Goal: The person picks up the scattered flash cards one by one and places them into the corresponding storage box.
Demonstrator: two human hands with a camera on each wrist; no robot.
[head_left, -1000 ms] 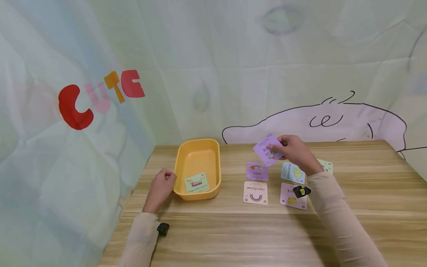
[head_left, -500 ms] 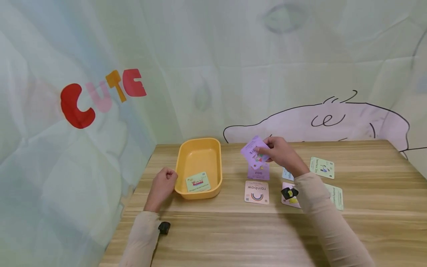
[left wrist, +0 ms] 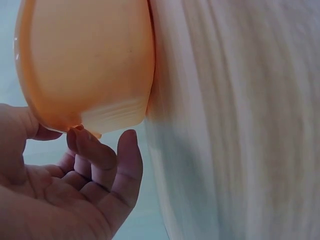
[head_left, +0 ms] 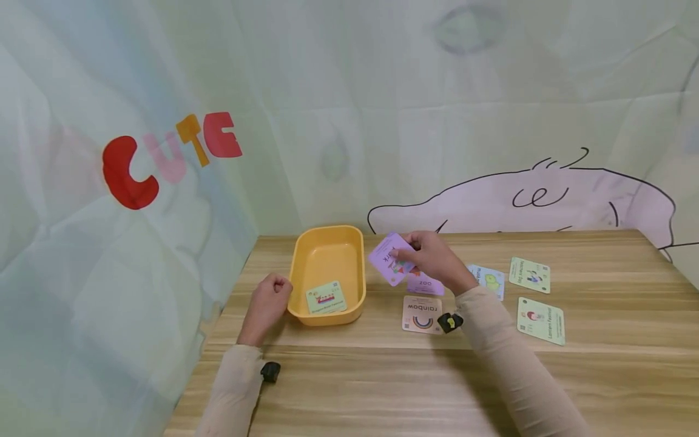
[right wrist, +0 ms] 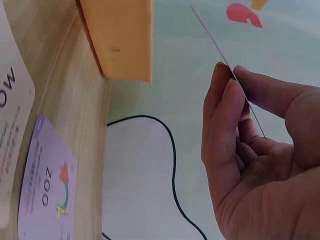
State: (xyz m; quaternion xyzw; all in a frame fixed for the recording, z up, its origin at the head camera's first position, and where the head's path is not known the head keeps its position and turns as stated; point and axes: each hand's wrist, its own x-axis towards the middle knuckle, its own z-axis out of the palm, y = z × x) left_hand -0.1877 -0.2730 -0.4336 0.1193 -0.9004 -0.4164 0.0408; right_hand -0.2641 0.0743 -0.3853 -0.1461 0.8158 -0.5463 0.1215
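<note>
My right hand (head_left: 435, 258) pinches a purple card (head_left: 386, 260) between thumb and fingers, above the table and just right of a yellow plastic tray (head_left: 297, 255). The right wrist view shows that card (right wrist: 207, 27) edge-on. With thumb and forefinger, my left hand (head_left: 266, 305) grips the tray's near left rim; the left wrist view shows the fingertips (left wrist: 90, 145) at the tray's edge. Inside the tray lies a green "Dragon Boat Festival" card (head_left: 326, 298). Under my right hand, a purple "zoo" card (head_left: 427, 285) is partly covered.
On the wooden table (head_left: 349, 382) lie a "rainbow" card (head_left: 420, 314), a blue card (head_left: 491, 282) partly behind the right arm, a green "Teachers' Day" card (head_left: 530, 275) and a green "Lantern Festival" card (head_left: 540, 320). A printed curtain (head_left: 327, 121) hangs behind the table.
My right hand has carried the purple card left and slightly down, closer to the tray. The green cards at the right have come into full view. My left hand stays at the rim.
</note>
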